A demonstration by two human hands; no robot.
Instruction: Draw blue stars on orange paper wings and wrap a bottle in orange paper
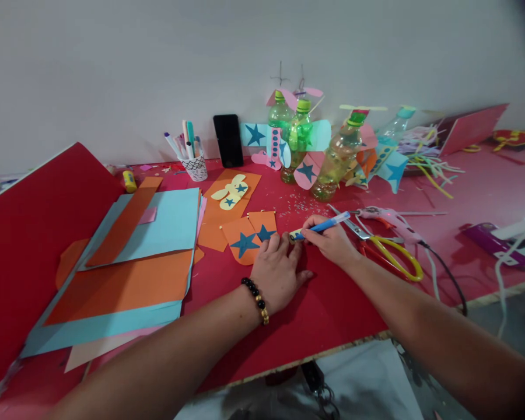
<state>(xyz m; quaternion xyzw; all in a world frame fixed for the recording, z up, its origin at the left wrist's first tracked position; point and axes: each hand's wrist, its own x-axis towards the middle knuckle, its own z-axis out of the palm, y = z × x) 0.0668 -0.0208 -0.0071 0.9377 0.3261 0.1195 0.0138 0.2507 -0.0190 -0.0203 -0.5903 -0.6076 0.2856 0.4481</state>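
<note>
My right hand (328, 240) grips a blue marker (328, 224), its tip down on a small pale yellow paper piece (296, 234) with dark marks on it. Flat on the red table, my left hand (276, 271) has its fingers stretched toward that piece and steadies its left side. Just beyond the left fingers lie orange paper cutouts (238, 226) bearing dark blue stars. Further back, pale yellow rounded cutouts (231, 195) with blue stars rest on orange sheets (212, 233). Part of the yellow piece is hidden under my fingers.
Scissors (394, 254) and a pink glue gun (389, 220) lie right of my right hand. Decorated plastic bottles (336, 157) stand behind, near a phone (228, 140) and a cup of markers (195, 168). Stacked coloured paper (126, 289) and a red board (39, 251) occupy the left.
</note>
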